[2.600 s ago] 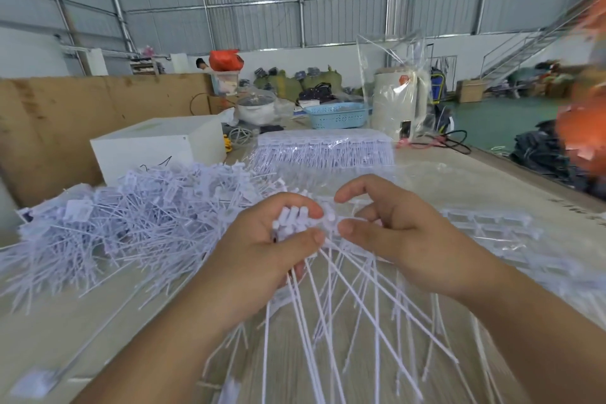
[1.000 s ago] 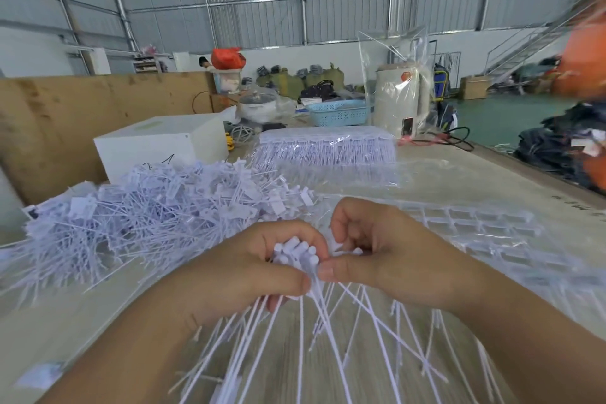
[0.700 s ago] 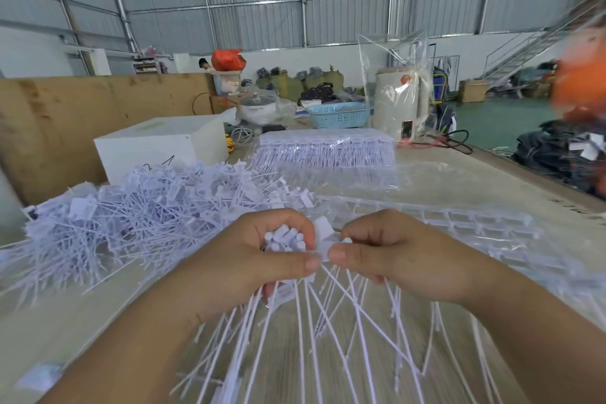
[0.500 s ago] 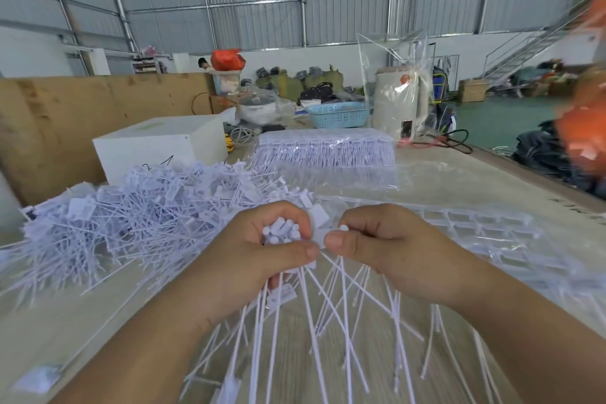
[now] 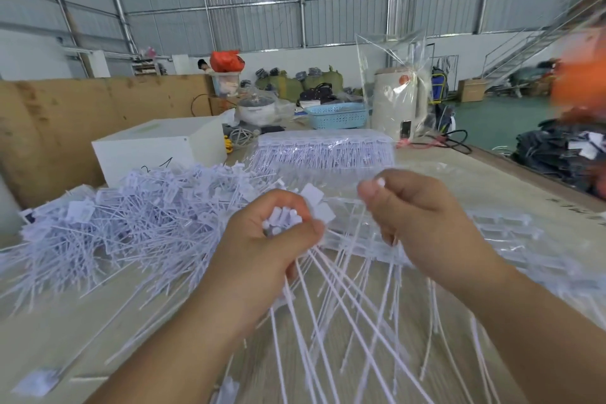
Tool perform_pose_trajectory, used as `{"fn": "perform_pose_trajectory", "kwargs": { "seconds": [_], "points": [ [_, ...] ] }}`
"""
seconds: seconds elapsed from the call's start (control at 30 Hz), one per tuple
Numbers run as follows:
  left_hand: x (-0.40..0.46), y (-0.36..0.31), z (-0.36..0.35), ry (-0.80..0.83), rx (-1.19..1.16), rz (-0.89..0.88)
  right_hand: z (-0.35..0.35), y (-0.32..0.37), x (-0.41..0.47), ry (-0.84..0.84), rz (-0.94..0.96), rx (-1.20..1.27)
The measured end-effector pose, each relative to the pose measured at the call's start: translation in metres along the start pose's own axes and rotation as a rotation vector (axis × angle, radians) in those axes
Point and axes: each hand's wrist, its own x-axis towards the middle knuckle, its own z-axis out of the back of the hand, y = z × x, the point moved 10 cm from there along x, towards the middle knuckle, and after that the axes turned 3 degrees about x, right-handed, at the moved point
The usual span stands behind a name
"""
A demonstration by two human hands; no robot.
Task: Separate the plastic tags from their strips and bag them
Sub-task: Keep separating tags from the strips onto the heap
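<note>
The person is working through the separating step. The left hand (image 5: 272, 239) is clenching a bundle of loose tags (image 5: 282, 223) by their heads, with the long white tails fanning down toward the near edge of the desk (image 5: 492, 174). The right hand (image 5: 423, 226) is lifting just beside it, its grip pinching a small white piece (image 5: 377, 184) between thumb and fingertips; the blur makes it hard to tell whether this is a freed tag head or a bit of strip. Under the right hand the ladder-like strips (image 5: 492, 229) are lying along the right side of the desk, and a big pile of separated tags (image 5: 131, 216) is spreading over the left side. A packet of unbroken tags (image 5: 324, 151) is sitting toward the far edge, with a clear bag (image 5: 393, 82) standing behind it.

Judging from this, bagging is not yet starting. The next move is probably calling for the right hand to pass its piece into the left bundle or drop it, then reach for the next tag on the strip.
</note>
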Motion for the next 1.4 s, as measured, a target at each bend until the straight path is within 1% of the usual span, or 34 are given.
{"fn": "perform_pose_trajectory", "kwargs": {
  "seconds": [0.1, 0.13, 0.17, 0.3, 0.4, 0.47, 0.53, 0.63, 0.73, 0.83, 0.87, 0.93, 1.03, 1.17, 1.23, 1.33, 1.4],
  "points": [
    [0.001, -0.001, -0.005, 0.073, -0.002, -0.010, -0.040, -0.008, -0.013, 0.356, -0.051, 0.008],
    [0.000, -0.001, -0.007, 0.099, 0.010, -0.016, -0.049, -0.011, -0.017, 0.424, -0.076, 0.012],
    [0.000, -0.001, -0.008, 0.121, 0.022, -0.021, -0.054, -0.013, -0.019, 0.458, -0.089, 0.016],
    [-0.004, 0.003, -0.022, 0.304, 0.046, -0.008, -0.053, -0.009, -0.020, 0.458, -0.079, -0.009],
    [-0.007, 0.006, -0.027, 0.417, 0.077, -0.008, -0.057, -0.009, -0.024, 0.514, -0.119, 0.011],
    [-0.010, 0.010, -0.032, 0.511, 0.076, 0.022, -0.058, -0.012, -0.025, 0.545, -0.124, -0.034],
    [-0.012, 0.011, -0.034, 0.567, 0.078, 0.035, -0.061, -0.013, -0.026, 0.557, -0.129, -0.028],
    [-0.007, 0.012, -0.030, 0.535, 0.106, 0.016, -0.060, -0.011, -0.024, 0.539, -0.141, -0.002],
    [0.000, 0.012, -0.019, 0.445, 0.070, 0.003, -0.051, -0.009, -0.021, 0.553, -0.137, -0.069],
    [-0.002, 0.014, -0.022, 0.443, 0.056, 0.011, -0.049, -0.011, -0.022, 0.583, -0.152, -0.134],
    [-0.002, 0.014, -0.023, 0.426, 0.056, 0.017, -0.048, -0.011, -0.021, 0.563, -0.137, -0.180],
    [0.001, 0.013, -0.020, 0.346, 0.047, 0.012, -0.044, -0.010, -0.016, 0.489, -0.115, -0.193],
    [0.007, 0.010, -0.011, 0.194, -0.013, -0.002, -0.042, -0.009, -0.012, 0.370, -0.109, -0.151],
    [0.014, 0.011, 0.005, 0.012, 0.013, -0.026, -0.040, -0.011, -0.013, 0.149, -0.128, -0.054],
    [0.016, 0.010, 0.009, -0.023, 0.028, -0.040, -0.042, -0.010, -0.015, 0.077, -0.121, -0.079],
    [0.016, 0.004, 0.010, -0.062, 0.041, -0.073, -0.044, -0.004, -0.017, -0.021, -0.059, -0.124],
    [0.014, 0.005, 0.013, -0.109, 0.025, -0.069, -0.029, -0.003, -0.014, -0.161, -0.041, -0.118]
  ]
}}
